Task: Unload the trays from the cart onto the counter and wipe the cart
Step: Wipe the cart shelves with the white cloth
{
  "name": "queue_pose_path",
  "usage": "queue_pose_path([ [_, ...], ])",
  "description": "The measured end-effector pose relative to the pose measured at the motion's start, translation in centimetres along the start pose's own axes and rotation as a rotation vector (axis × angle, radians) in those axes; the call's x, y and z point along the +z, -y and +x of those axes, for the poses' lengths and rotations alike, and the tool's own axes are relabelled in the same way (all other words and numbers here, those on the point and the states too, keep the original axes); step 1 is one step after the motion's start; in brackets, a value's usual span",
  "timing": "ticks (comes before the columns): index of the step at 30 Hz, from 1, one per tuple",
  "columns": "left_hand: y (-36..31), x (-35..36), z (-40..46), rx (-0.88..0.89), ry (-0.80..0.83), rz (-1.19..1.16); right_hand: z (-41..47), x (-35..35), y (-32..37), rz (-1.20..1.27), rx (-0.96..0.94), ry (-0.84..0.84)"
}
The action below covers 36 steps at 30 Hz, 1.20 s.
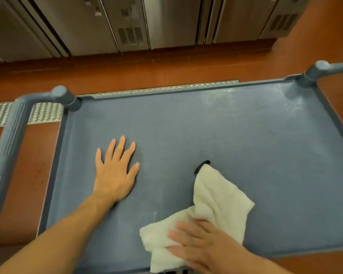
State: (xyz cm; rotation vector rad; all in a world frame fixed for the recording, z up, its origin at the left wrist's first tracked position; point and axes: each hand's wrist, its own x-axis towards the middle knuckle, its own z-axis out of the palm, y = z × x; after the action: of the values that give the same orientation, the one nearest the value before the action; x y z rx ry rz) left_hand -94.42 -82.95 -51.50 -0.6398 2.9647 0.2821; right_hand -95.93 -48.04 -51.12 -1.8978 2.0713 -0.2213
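The grey-blue cart fills the view, and its top shelf holds no trays. A cream cloth lies crumpled on the shelf near the front edge. My right hand presses flat on the cloth's near part with straight fingers. My left hand rests palm down with spread fingers on the bare shelf, to the left of the cloth. A small dark slot shows in the shelf just beyond the cloth. The far right corner of the shelf looks wet and streaked.
The cart's handle bar runs along the left side, with corner posts at far left and far right. Beyond lies a red floor with a metal drain grate and steel cabinet fronts.
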Motion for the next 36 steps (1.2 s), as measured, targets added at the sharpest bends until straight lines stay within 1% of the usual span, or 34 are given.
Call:
queue_pose_path([
  [2, -0.7, -0.1, -0.2, 0.013, 0.009, 0.003, -2.4, -2.1, -3.1, 0.114, -0.006, -0.018],
  [4, -1.1, 0.0, -0.1, 0.027, 0.029, 0.019, -3.4, -4.0, -8.2, 0.184, 0.134, -0.056],
  [5, -1.2, 0.0, 0.0, 0.029, 0.031, 0.024, -3.2, -4.7, -11.1, 0.192, 0.264, -0.117],
  [8, -1.3, 0.0, 0.5, 0.030, 0.027, 0.042, 0.7, -7.7, -18.3, 0.274, 0.788, -0.339],
  [9, -1.3, 0.0, 0.6, 0.029, 0.022, 0.051, 3.1, -8.1, -19.0, 0.310, 0.949, -0.388],
  [10, -1.2, 0.0, 0.8, 0.026, 0.017, 0.053, 6.0, -8.4, -18.3, 0.328, 1.054, -0.406],
  [11, -1.1, 0.1, 0.9, 0.022, 0.016, 0.043, 8.7, -7.9, -16.5, 0.327, 1.056, -0.397],
  [12, -0.8, 0.0, 0.9, 0.017, 0.015, 0.028, 11.0, -6.8, -13.7, 0.323, 0.935, -0.353],
  [14, -0.1, -0.1, 1.2, 0.018, -0.013, 0.004, 13.0, -4.0, -5.2, 0.361, 0.512, -0.202],
  [15, 0.3, -0.2, 1.3, 0.023, -0.019, -0.009, 12.0, -3.0, -0.3, 0.392, 0.341, -0.097],
  [16, 0.5, -0.3, 1.2, 0.027, -0.017, -0.022, 10.2, -2.6, 3.4, 0.428, 0.219, -0.018],
  [17, 0.8, -0.4, 1.1, 0.026, -0.014, -0.029, 8.0, -2.9, 5.4, 0.505, 0.158, 0.041],
  [18, 0.8, -0.4, 0.8, 0.027, -0.008, -0.030, 5.7, -3.4, 5.5, 0.587, 0.150, 0.077],
  [20, 0.4, -0.4, 0.5, 0.043, 0.012, -0.025, 0.6, -5.0, 2.7, 0.671, 0.256, 0.105],
  [21, 0.2, -0.4, 0.5, 0.060, 0.023, -0.014, -1.7, -6.2, 0.5, 0.680, 0.343, 0.077],
  [22, 0.0, -0.4, 0.6, 0.075, 0.032, 0.001, -3.8, -7.5, -1.8, 0.683, 0.453, 0.018],
  [24, -0.2, -0.3, 0.8, 0.091, 0.044, 0.031, -7.5, -9.6, -6.3, 0.655, 0.700, -0.162],
  [26, -0.3, -0.2, 0.8, 0.092, 0.049, 0.032, -10.6, -10.4, -10.3, 0.602, 0.947, -0.356],
  [28, -0.3, -0.2, 0.4, 0.092, 0.023, 0.002, -11.9, -10.3, -12.7, 0.548, 1.135, -0.488],
  [29, -0.4, -0.3, 0.3, 0.079, 0.002, -0.014, -12.1, -10.0, -13.2, 0.514, 1.181, -0.501],
  [31, -1.5, -0.7, 0.5, 0.004, -0.017, -0.033, -11.9, -8.7, -13.4, 0.442, 1.207, -0.441],
  [33, -4.7, -1.1, 1.2, -0.031, -0.031, -0.028, -11.9, -7.6, -13.4, 0.335, 1.143, -0.374],
  [35, -10.3, -1.3, 2.0, 0.050, -0.066, -0.064, -12.8, -7.4, -13.9, 0.266, 1.054, -0.376],
  [36, -13.7, -1.3, 2.5, 0.093, -0.078, -0.103, -13.7, -7.4, -14.4, 0.236, 1.043, -0.392],
])
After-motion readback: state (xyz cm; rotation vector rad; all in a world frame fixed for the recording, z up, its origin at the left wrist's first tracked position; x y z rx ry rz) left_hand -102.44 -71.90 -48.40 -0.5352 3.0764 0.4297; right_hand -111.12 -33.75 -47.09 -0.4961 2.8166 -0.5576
